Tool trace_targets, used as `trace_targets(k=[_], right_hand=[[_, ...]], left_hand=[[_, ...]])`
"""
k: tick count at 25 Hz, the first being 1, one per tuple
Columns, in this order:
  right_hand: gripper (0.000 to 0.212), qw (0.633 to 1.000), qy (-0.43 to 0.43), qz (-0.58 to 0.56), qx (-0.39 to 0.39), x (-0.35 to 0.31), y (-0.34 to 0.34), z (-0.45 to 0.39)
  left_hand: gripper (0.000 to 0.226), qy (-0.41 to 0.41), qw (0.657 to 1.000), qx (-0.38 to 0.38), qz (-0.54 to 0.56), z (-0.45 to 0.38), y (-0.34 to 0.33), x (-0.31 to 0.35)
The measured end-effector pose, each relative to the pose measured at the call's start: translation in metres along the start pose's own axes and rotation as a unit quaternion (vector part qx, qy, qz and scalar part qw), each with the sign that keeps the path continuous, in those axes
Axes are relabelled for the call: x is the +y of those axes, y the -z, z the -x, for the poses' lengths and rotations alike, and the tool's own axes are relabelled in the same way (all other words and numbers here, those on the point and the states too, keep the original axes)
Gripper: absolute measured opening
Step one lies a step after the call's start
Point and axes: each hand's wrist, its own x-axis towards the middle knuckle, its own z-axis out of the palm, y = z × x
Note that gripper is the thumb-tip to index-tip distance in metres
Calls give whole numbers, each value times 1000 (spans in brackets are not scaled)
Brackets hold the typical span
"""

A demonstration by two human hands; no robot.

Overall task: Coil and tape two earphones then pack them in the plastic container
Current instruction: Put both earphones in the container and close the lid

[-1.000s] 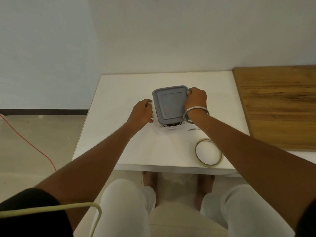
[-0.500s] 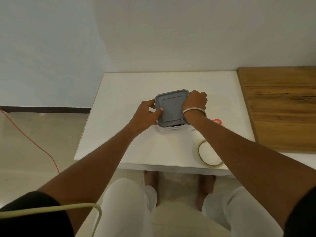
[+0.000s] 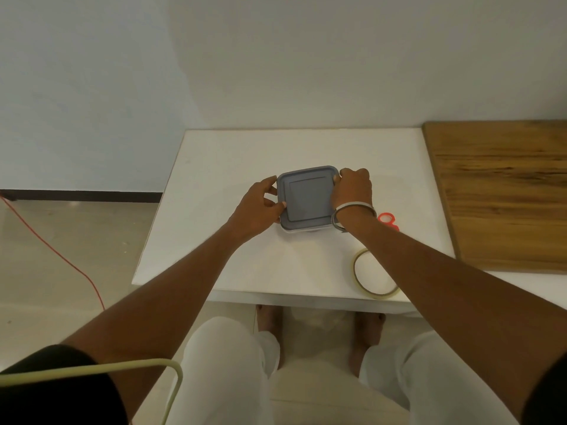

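Left hand (image 3: 257,210) now back on the grey lid (image 3: 306,194), thumb hooked over its near left edge and fingers curled at the far left corner, where a second ago only the side of the plastic container (image 3: 302,230) was held. Right hand (image 3: 352,188) clamped on the lid's right edge throughout, fingers curled over the far right corner. Lid squared up and lying flat on the container, so probably the closing press; earphones hidden under the lid, presumably packed, though impossible to confirm from here. Container near the middle of the white table (image 3: 233,154), roughly square with no clear long axis, lid up, near edge turned slightly to the right. Tape roll (image 3: 376,276) nearer than the container and to its right; red scissor handles (image 3: 387,220) just right of the container, behind the right wrist.
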Motion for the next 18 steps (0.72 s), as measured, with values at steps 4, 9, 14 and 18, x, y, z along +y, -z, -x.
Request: trace_targets(k=[4, 9, 14, 18], right_hand=[[36, 997, 24, -6, -71, 10, 6, 3], [34, 969, 19, -166, -183, 35, 15, 0], [28, 928, -3, -279, -247, 47, 24, 4], [28, 930, 17, -271, -248, 45, 23, 2]], left_hand=[[66, -16, 999, -32, 10, 5, 5, 2], [82, -17, 990, -136, 35, 15, 11, 4], [92, -10, 987, -157, 28, 10, 11, -2], [102, 1, 986, -163, 16, 4, 12, -7]])
